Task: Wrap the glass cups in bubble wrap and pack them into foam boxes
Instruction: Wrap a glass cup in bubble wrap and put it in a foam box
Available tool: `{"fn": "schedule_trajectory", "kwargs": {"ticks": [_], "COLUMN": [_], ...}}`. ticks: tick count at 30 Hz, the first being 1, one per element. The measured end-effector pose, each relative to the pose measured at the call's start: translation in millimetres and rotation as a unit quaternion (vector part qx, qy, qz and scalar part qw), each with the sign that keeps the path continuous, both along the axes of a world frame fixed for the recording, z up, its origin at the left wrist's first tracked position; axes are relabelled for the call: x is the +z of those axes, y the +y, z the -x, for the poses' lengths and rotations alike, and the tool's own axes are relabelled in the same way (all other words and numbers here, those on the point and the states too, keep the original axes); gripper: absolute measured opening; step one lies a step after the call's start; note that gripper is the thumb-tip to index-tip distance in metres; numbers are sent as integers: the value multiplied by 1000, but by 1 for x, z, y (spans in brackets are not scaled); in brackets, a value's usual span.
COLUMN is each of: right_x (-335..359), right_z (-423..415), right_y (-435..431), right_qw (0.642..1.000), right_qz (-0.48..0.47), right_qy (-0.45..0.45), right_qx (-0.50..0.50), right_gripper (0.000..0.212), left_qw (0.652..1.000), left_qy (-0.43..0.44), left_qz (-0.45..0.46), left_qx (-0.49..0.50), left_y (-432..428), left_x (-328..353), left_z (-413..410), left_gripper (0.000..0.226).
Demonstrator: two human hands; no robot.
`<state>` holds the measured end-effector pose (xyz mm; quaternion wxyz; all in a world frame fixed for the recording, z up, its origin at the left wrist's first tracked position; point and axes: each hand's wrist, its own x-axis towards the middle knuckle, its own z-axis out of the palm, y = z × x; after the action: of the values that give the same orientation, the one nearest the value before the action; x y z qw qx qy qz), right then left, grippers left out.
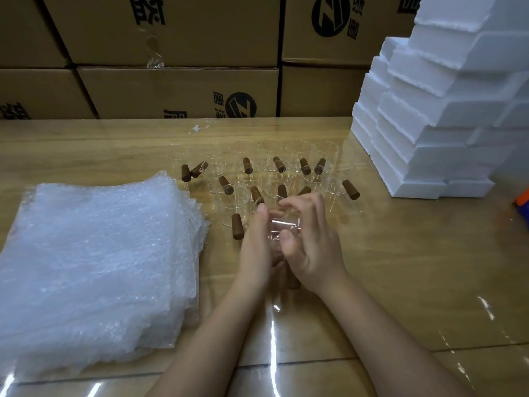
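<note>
I am near the very start, by my reckoning: my left hand (257, 242) and right hand (313, 247) are closed together round one bare glass cup (283, 229) right in front of me, its wooden handle (292, 280) poking out below my palms. I cannot tell whether it touches the counter (400, 267) or hangs just over it. No wrap is on it. The other glass cups (257, 173) stand crowded together just beyond my fingers, all unwrapped as far as I can see. The stack of bubble wrap (94, 253) lies flat on my left, near my left forearm. The foam boxes (429, 138) are piled at my right, well apart from the cups, and I see nothing packed in them, so the wrapping and boxing are all still ahead. The counter is pale wood grain under a glossy clear cover that throws back streaks of light. Behind it rises a wall of brown cardboard cartons (171, 90) with black print.
</note>
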<state>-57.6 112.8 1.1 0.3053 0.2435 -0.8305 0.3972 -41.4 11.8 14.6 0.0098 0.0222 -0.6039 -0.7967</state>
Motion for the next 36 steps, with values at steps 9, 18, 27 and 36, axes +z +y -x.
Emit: {"fn": "schedule_trajectory", "kwargs": {"ticks": [9, 18, 27, 36], "right_x": [4, 5, 9, 9], "right_z": [-14, -6, -6, -3], "right_y": [-18, -16, -10, -7], "right_qw": [965, 864, 852, 896], "right_qz": [201, 337, 334, 321], "right_qy": [-142, -320, -338, -239], "right_qx": [95, 192, 218, 190], "right_gripper": [47, 51, 77, 58], "left_qw": [952, 843, 817, 889], "left_qy": [270, 435, 429, 283], "left_qz": [92, 261, 306, 302], "left_qx": [110, 180, 234, 194], "left_y": [1, -3, -1, -3], "left_x": [-3, -16, -19, -23], "left_z": [-3, 8, 7, 8], "left_gripper": [54, 54, 55, 77]}}
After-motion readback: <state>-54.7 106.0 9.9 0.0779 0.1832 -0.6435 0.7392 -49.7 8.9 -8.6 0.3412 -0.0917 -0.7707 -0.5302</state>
